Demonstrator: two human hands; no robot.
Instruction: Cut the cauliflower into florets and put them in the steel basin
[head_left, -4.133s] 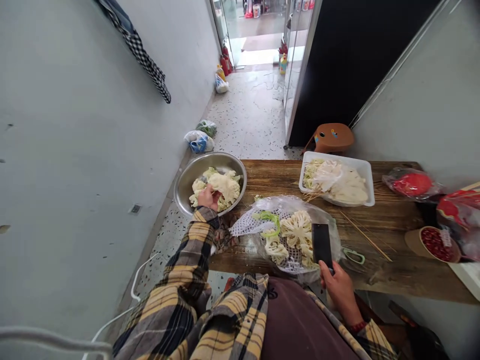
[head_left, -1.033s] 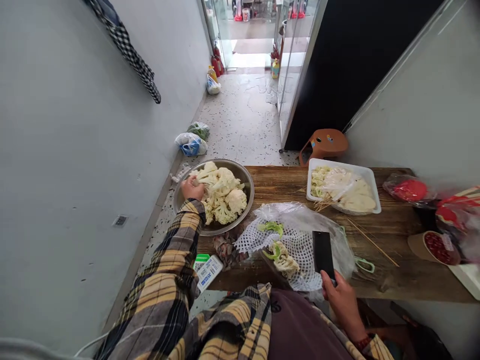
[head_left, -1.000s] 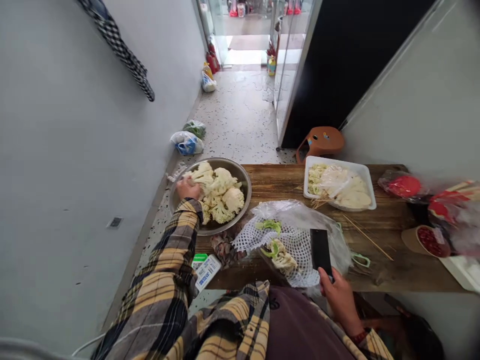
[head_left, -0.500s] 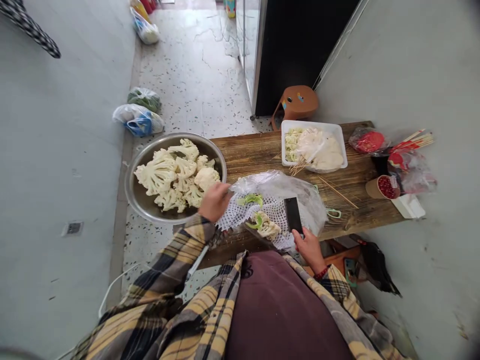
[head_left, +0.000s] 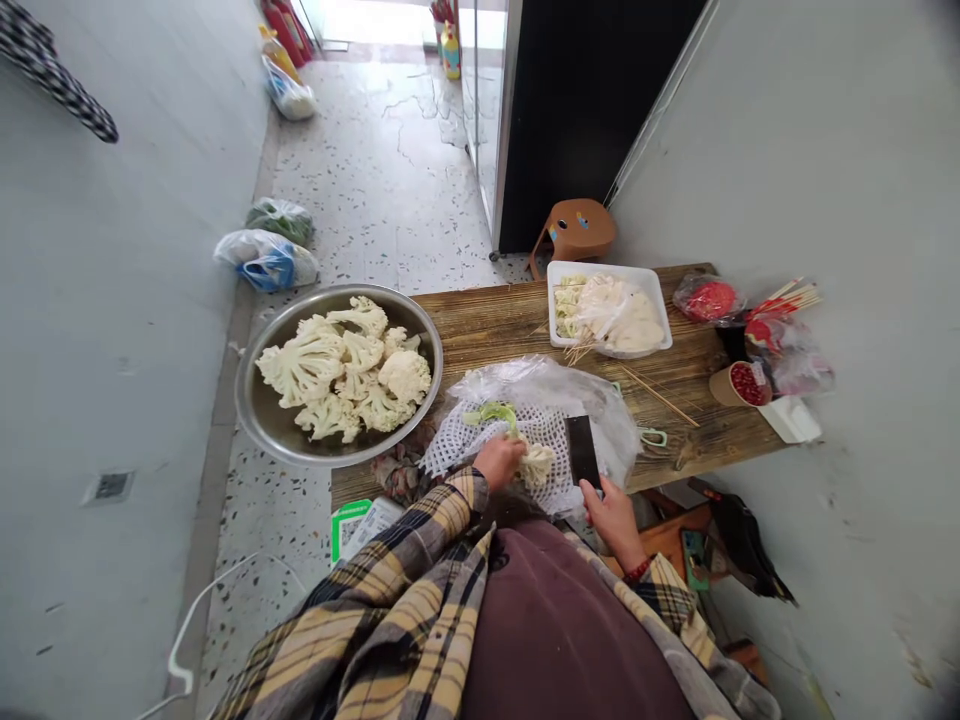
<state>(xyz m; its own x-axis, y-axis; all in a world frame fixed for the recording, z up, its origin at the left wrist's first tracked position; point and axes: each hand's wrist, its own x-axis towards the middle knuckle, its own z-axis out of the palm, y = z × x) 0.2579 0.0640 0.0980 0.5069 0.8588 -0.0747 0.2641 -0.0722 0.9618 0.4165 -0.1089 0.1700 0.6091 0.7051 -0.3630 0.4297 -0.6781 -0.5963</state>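
My right hand (head_left: pixel 611 510) is closed round the handle of a dark-bladed cleaver (head_left: pixel 582 450), whose blade lies over the plastic and netting. My left hand (head_left: pixel 500 461) has its fingers bent at the left side of a small cauliflower piece (head_left: pixel 537 464); its fingertips touch the stem side. White foam netting (head_left: pixel 455 437) and a clear plastic bag (head_left: pixel 611 405) spread under the piece. A green leaf (head_left: pixel 495 411) rests on the netting just above my left hand. Large cauliflower florets (head_left: pixel 304 362) fill much of a steel bowl (head_left: pixel 255 415) on the left.
On the wooden table (head_left: pixel 480 325) stand a white tray (head_left: pixel 609 270) of skewered food, loose wooden skewers (head_left: pixel 660 395), a paper cup (head_left: pixel 727 388) of red bits and red-wrapped packages (head_left: pixel 711 299). A brown stool (head_left: pixel 579 232) is behind; a green code card (head_left: pixel 349 527) is at lower left.
My left hand has moved from the bowl's right edge, right and down, to the cauliflower piece. My right hand still holds the cleaver. The whole view has shifted slightly.
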